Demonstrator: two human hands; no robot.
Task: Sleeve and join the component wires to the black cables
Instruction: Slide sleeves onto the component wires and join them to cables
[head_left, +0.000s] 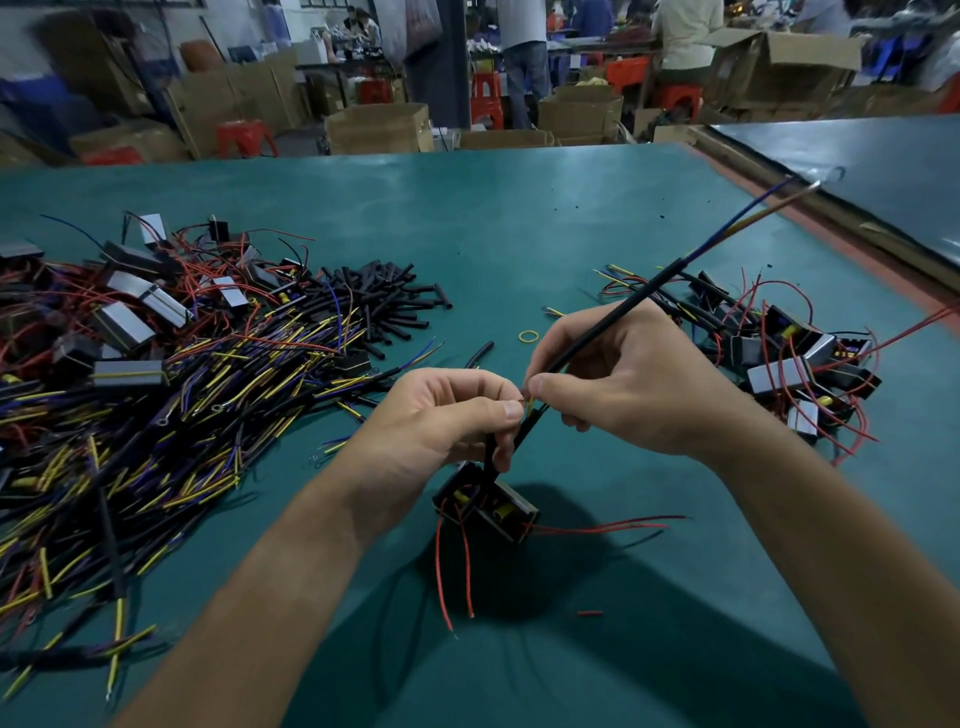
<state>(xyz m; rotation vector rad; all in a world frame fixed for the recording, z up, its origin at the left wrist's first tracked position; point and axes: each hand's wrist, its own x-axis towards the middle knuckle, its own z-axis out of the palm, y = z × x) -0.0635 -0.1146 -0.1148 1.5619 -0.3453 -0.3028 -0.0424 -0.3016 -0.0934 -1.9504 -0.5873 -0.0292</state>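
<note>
A black component (485, 501) with red leads hangs just above the green table (519, 218) under my hands. My left hand (441, 415) pinches its sleeved wires between thumb and forefinger. My right hand (623, 374) pinches the near end of a black cable (639, 291) against those wires. The cable runs up to the right and ends in blue and brown cores (753, 210). The bare wire ends (525, 401) meet between my two thumbs.
A big heap of black cables (156, 415) and components lies at the left. Black sleeve pieces (384, 301) lie beside it. More components with red leads (795, 353) lie at the right. A yellow rubber band (529, 336) and a red wire scrap (591, 613) lie loose.
</note>
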